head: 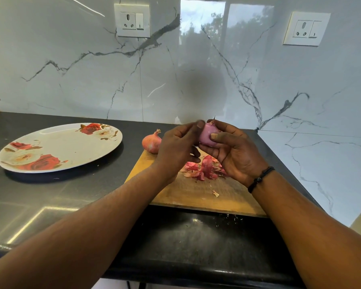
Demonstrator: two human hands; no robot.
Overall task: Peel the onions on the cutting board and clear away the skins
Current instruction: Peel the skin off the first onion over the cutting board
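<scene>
The right hand [233, 151] cups a peeled purple onion [206, 137] above the wooden cutting board [196, 195], thumb pressed on its front. The left hand [177, 147] touches the onion's left side with curled fingers, thumb at its top. Below lies a pile of reddish skins [202, 167]; an unpeeled onion [152, 142] sits at the board's far left corner. A floral plate [61, 147] rests on the dark counter [71, 195], well left.

Bright daylight; window glare on wall tiles [202, 38]; wide-angle edge distortion.
</scene>
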